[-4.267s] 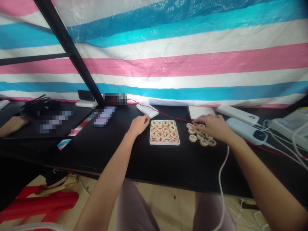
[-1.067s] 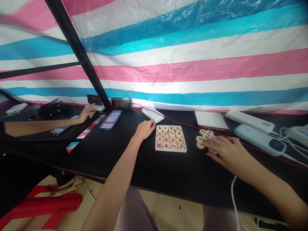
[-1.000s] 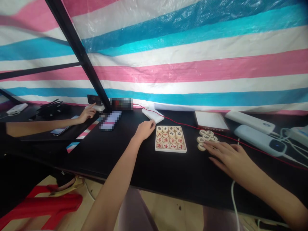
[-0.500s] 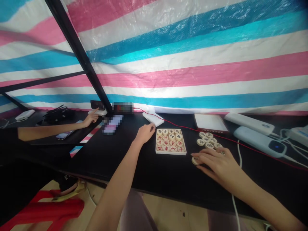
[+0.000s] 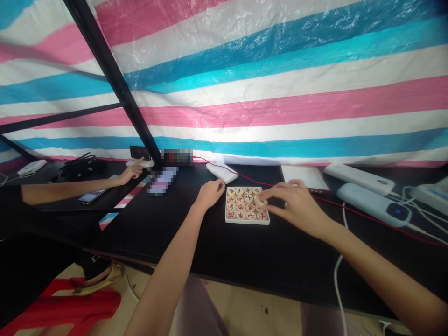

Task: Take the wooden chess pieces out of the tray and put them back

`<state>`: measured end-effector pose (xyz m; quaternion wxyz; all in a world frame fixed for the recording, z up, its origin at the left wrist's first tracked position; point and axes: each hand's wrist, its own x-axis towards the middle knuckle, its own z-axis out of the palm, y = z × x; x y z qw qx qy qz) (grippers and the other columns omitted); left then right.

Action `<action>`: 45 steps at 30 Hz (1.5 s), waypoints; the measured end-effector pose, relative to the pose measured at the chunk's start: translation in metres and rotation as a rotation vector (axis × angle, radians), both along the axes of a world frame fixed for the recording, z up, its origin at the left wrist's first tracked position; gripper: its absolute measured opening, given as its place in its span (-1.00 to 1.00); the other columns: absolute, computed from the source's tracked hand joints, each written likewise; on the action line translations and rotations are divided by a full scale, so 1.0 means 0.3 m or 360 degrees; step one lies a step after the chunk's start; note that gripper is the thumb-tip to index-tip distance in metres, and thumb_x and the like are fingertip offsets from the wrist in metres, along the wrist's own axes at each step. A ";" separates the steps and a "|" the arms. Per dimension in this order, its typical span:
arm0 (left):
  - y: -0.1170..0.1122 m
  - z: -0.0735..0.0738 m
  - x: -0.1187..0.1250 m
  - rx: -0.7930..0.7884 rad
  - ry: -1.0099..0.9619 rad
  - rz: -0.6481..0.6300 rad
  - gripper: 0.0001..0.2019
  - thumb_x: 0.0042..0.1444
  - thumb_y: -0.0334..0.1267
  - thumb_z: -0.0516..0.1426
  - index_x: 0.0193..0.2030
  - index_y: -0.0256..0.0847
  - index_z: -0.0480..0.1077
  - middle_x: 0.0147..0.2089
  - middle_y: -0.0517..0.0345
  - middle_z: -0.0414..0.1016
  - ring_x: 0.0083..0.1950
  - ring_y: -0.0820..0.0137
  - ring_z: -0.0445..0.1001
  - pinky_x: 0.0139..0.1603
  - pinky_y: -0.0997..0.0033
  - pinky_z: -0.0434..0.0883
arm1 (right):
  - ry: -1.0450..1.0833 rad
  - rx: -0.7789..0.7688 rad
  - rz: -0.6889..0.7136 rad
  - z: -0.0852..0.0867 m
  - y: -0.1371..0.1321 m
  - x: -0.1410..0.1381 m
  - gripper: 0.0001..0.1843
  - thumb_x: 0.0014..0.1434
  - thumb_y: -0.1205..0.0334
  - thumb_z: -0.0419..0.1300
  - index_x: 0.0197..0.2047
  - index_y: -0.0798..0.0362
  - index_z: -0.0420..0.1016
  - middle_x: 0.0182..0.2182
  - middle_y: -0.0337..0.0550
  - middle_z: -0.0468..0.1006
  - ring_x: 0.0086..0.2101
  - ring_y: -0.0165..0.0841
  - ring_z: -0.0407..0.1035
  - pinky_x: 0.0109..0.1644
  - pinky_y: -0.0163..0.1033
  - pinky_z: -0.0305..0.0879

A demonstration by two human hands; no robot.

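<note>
A white square box [image 5: 247, 222] on the black table holds rows of round Chinese chess pieces [image 5: 240, 206] with red and dark characters. My right hand [image 5: 297, 205] is over the box's right side, thumb and fingers closed on a Chinese chess piece [image 5: 260, 201] at the upper right of the rows. Whether that piece rests on the others or is held just above them, I cannot tell. My left hand [image 5: 209, 193] lies on the table with curled fingers, its fingertips close to the box's far left corner. The loose pieces to the right are hidden behind my right hand.
Behind the box lie a white power bank [image 5: 221, 171], a red cable [image 5: 252, 179] and a white-topped flat box [image 5: 304, 177]. Pale blue and white devices [image 5: 374, 205] with cables stand at right. At left, another person's hand [image 5: 131, 171] touches a device near phones [image 5: 163, 181].
My right hand has moved left from the loose pieces to the box, carrying a Chinese chess piece. My left hand stays beside the box corner.
</note>
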<state>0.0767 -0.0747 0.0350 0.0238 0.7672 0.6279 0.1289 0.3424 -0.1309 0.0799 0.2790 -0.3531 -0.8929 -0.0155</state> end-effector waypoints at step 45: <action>0.016 -0.011 -0.001 -0.0014 0.0017 -0.0005 -0.77 0.23 -0.20 -0.07 -0.17 -0.14 0.38 -0.25 0.05 0.52 -0.21 0.24 0.49 -0.23 0.39 0.30 | -0.0241 0.0001 0.0058 -0.072 0.131 -0.107 -0.73 0.25 0.06 0.05 -0.24 -0.16 0.58 -0.01 -0.26 0.48 -0.11 -0.25 0.26 -0.14 -0.09 -0.01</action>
